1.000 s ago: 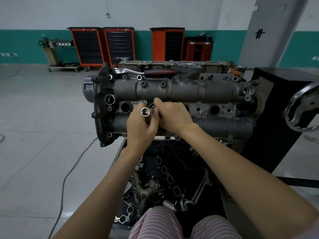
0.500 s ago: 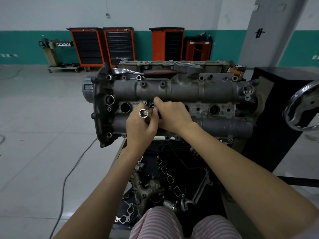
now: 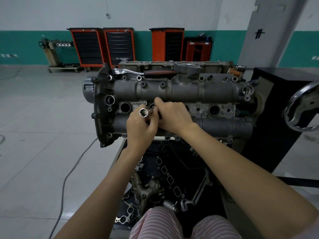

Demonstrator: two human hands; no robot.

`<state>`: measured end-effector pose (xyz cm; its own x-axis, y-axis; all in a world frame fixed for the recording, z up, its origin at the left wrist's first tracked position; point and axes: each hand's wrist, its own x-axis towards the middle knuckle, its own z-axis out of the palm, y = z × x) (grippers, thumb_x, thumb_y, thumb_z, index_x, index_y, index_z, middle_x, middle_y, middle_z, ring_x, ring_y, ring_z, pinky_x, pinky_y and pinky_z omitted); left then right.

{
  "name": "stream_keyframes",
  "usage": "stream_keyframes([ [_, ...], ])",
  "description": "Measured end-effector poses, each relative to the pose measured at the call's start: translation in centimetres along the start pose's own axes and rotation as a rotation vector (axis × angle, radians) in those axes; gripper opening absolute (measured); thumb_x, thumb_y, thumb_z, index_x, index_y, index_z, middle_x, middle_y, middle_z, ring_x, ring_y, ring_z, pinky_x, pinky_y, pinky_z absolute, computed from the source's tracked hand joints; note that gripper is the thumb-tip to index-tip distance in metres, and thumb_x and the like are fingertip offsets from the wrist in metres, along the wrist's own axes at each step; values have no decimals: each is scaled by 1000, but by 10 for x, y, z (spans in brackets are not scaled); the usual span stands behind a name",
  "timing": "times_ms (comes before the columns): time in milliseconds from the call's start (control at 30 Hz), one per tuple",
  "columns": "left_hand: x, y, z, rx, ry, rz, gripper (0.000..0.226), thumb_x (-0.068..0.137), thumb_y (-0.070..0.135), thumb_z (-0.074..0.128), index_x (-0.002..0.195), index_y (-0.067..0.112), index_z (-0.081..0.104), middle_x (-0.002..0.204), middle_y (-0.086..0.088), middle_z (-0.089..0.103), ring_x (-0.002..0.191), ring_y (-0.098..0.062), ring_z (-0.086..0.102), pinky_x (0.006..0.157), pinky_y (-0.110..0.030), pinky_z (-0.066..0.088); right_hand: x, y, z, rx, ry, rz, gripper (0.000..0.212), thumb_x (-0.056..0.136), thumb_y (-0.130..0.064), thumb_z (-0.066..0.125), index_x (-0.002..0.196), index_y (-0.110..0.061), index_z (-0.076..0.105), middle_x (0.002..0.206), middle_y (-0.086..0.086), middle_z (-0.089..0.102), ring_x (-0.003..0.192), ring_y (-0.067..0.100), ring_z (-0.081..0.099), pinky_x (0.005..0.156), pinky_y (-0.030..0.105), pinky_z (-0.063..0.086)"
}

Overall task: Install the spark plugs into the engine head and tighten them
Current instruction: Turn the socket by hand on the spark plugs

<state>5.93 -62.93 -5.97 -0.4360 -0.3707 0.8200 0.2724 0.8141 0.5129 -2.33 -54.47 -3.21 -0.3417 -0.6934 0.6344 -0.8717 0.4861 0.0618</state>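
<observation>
— So, where are we with the plugs?

— Both our hands are at the middle of the engine head [image 3: 172,94]. Our left hand [image 3: 140,129] has its grip closed around a chrome socket [image 3: 143,112], open end turned up toward us. Our right hand [image 3: 174,118] is touching the left, fingers curled on something dark at the socket's far end; we cannot tell whether that is a spark plug or an extension.

— And the wells?

— One open plug well [image 3: 125,107] sits just left of our left grip, another open well [image 3: 214,110] well to the right of our right grip. A third opening shows just beyond our fingers.

— Which step, then?

— We judge we are fitting the socket to the piece, before lowering it into the well behind our fingers.

— What does the next move need?

— A straight, gentle start of the thread by hand. Then the ratchet [image 3: 146,72], lying on the head beyond both grips, for tightening.
</observation>
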Motion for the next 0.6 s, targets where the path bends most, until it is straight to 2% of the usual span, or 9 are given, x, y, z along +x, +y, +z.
stream_keyframes([
  [100, 0, -1, 1, -1, 2, -36, 27, 87, 25, 50, 66, 12, 39, 55, 10, 35, 53, -18, 41, 55, -24, 26, 0, 0, 0, 2, 6, -14, 18, 85, -25, 53, 87, -9, 45, 67, 10, 64, 58, 36, 59, 48, 30, 25],
  [167, 1, -1, 1, 4, 11, -18, 37, 87, 33, 49, 57, 15, 37, 50, 13, 32, 48, -14, 35, 50, -24, 24, -1, 0, 0, 10, 22, -21, 16, 85, -23, 54, 86, -8, 52, 68, 12, 65, 61, 37, 60, 50, 30, 26],
  [233, 2, -3, 1, -2, 8, -6, 51, 88, 38, 48, 47, 8, 44, 41, 1, 37, 41, -18, 36, 43, -33, 27, -2, 0, -2, 11, 31, -8, 16, 84, -22, 56, 86, -6, 58, 69, 15, 66, 64, 39, 61, 52, 30, 27],
  [300, 3, -7, 2, 26, 7, 10, 61, 88, 42, 48, 47, -4, 51, 39, -10, 43, 38, -25, 39, 43, -40, 30, -3, 1, -2, 20, 24, 18, 17, 83, -22, 55, 88, -6, 62, 70, 18, 66, 67, 39, 61, 54, 32, 27],
  [433, 4, -6, 3, 39, 34, 7, 62, 87, 42, 52, 48, -6, 50, 39, -11, 41, 38, -26, 38, 44, -34, 28, -2, 1, -2, 3, 7, 33, 19, 85, -27, 53, 88, -10, 62, 71, 16, 66, 69, 38, 62, 55, 30, 27],
  [533, 4, -3, 3, 4, 45, -33, 56, 87, 36, 58, 44, 2, 45, 38, -9, 41, 39, -26, 39, 45, -34, 29, -2, 0, -3, 13, 20, 24, 17, 82, -24, 59, 82, -7, 62, 66, 16, 66, 63, 38, 62, 53, 30, 27],
  [600, 3, 0, 2, 5, 39, -26, 50, 87, 30, 57, 43, 20, 35, 39, 5, 34, 40, -18, 36, 45, -33, 28, -2, 0, -3, 10, 58, 21, 15, 79, -22, 64, 78, -7, 61, 60, 15, 64, 55, 37, 61, 50, 28, 25],
])
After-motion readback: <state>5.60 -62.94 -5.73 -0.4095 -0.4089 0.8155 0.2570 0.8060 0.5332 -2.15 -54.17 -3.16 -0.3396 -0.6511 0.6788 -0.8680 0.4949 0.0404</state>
